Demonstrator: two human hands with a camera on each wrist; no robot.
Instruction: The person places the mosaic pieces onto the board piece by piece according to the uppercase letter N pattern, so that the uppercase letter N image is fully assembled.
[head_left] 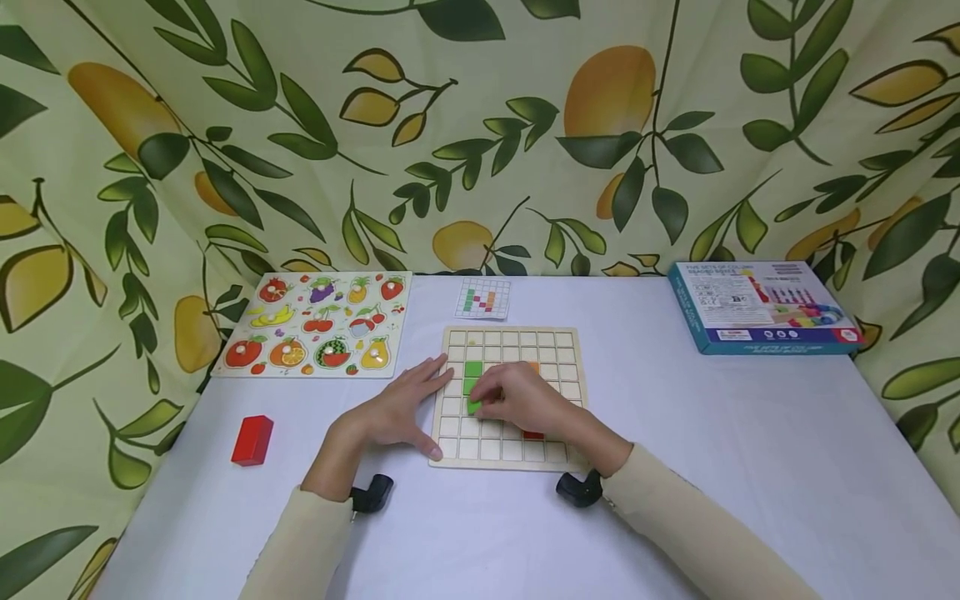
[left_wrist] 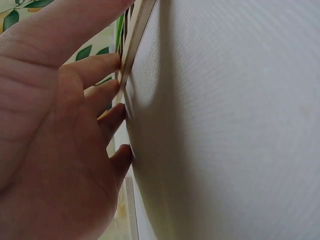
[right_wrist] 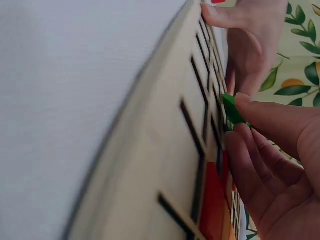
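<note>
A wooden grid board (head_left: 510,332) lies on the white tabletop. My right hand (head_left: 525,400) reaches over it and pinches a green tile (right_wrist: 232,110) between thumb and fingertips, close over the cells. Just above in the same column, green tiles (head_left: 473,368) sit in the grid. An orange tile (head_left: 534,367) and a red tile (head_left: 533,435) show past the right hand, which hides the cells between. Fingers spread, my left hand (head_left: 397,408) rests along the board's left edge, its thumb at the near left corner. In the left wrist view its fingertips touch the board's side.
Behind the board lies a pattern card (head_left: 482,310) with coloured squares. A fruit puzzle board (head_left: 348,325) is at the back left, with a red block (head_left: 252,440) nearer me. At the back right lies a blue-edged box (head_left: 765,304). A leaf-patterned curtain (head_left: 480,192) closes off the back.
</note>
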